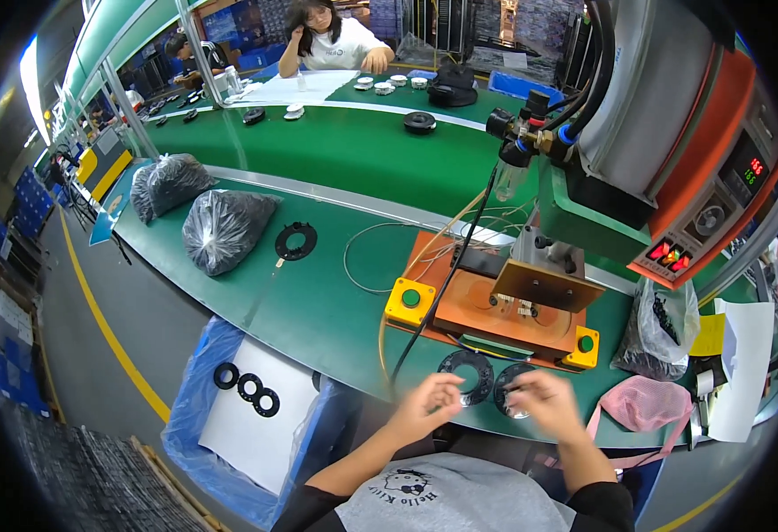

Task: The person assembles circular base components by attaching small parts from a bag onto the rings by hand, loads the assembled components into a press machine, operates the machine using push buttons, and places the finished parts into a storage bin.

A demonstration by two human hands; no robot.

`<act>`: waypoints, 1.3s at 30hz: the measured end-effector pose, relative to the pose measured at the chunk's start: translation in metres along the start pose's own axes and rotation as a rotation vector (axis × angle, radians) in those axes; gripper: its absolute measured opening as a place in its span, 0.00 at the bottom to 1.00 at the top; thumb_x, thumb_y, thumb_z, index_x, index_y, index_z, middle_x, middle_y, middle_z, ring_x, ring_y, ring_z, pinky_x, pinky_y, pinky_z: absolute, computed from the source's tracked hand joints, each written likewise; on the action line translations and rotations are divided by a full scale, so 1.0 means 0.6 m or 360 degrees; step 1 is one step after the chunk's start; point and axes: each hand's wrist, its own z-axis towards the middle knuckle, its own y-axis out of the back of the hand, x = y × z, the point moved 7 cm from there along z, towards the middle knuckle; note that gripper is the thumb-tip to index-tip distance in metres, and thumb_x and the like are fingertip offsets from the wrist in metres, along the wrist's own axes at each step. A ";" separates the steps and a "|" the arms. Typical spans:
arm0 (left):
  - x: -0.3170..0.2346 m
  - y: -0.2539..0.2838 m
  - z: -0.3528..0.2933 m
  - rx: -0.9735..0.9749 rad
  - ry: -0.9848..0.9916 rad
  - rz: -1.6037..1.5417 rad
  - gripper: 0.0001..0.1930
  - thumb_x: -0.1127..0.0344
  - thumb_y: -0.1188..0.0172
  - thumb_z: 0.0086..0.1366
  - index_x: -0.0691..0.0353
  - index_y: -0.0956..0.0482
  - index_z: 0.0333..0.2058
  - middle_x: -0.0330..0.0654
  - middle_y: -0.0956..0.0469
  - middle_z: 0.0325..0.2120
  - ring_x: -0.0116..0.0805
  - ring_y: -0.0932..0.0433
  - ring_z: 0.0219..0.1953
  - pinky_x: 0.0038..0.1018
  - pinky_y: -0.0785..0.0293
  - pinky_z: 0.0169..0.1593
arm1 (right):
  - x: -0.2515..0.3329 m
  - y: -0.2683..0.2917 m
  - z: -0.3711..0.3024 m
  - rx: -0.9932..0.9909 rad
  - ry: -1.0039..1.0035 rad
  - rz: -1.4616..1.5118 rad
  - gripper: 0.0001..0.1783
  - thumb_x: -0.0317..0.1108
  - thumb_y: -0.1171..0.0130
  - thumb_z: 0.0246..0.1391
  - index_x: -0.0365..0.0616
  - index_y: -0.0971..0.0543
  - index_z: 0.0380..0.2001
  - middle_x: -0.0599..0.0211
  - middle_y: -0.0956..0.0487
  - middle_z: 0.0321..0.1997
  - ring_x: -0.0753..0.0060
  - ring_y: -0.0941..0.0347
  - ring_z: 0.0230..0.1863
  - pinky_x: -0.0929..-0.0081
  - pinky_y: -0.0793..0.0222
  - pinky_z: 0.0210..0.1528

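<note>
Two black ring-shaped plastic parts lie side by side at the near edge of the green bench: one [469,368] on the left, one [508,381] on the right. My left hand [429,403] hovers over the left ring's near edge with its fingers curled and blurred. My right hand [544,401] sits over the right ring, fingers bent down toward it. Whether either hand grips a ring is unclear from the blur. Just beyond stands an orange press base [486,310] with a brass head [544,284].
The press has two yellow button boxes [409,300] [584,348] and a grey-orange machine body [672,133]. Another black ring [296,241] and two dark bags [225,229] lie left. A blue-lined bin [256,417] holds three rings. A pink net [641,403] lies right. A person sits across the far bench.
</note>
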 end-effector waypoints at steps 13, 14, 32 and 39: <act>0.001 0.015 -0.026 -0.0338 -0.0070 0.0315 0.11 0.73 0.46 0.62 0.66 0.33 0.43 0.36 0.29 0.24 0.18 0.30 0.24 0.15 0.34 0.26 | -0.055 -0.115 0.025 0.0126 0.0187 -0.0266 0.10 0.22 0.44 0.50 0.35 0.25 0.37 0.65 0.22 0.31 0.77 0.25 0.31 0.81 0.29 0.32; 0.000 0.013 -0.024 -0.0322 -0.0072 0.0318 0.11 0.73 0.46 0.62 0.66 0.33 0.43 0.36 0.29 0.24 0.18 0.30 0.24 0.15 0.34 0.26 | -0.057 -0.119 0.025 0.0155 0.0091 0.0059 0.09 0.22 0.45 0.51 0.34 0.25 0.38 0.65 0.23 0.33 0.76 0.25 0.33 0.81 0.29 0.34; 0.002 0.020 -0.023 -0.0407 -0.0020 0.0376 0.05 0.72 0.43 0.60 0.66 0.29 0.28 0.37 0.28 0.22 0.20 0.30 0.21 0.17 0.33 0.26 | -0.029 -0.086 0.029 -0.0210 0.0472 0.0152 0.08 0.22 0.48 0.53 0.34 0.23 0.37 0.62 0.27 0.38 0.74 0.29 0.36 0.81 0.34 0.40; 0.010 0.059 -0.042 -0.0523 0.0180 0.0323 0.10 0.66 0.51 0.66 0.65 0.28 0.28 0.35 0.29 0.18 0.20 0.32 0.17 0.16 0.39 0.21 | -0.045 -0.030 0.020 -0.0352 0.0204 0.0617 0.10 0.24 0.49 0.55 0.34 0.28 0.41 0.64 0.25 0.33 0.76 0.28 0.32 0.80 0.30 0.38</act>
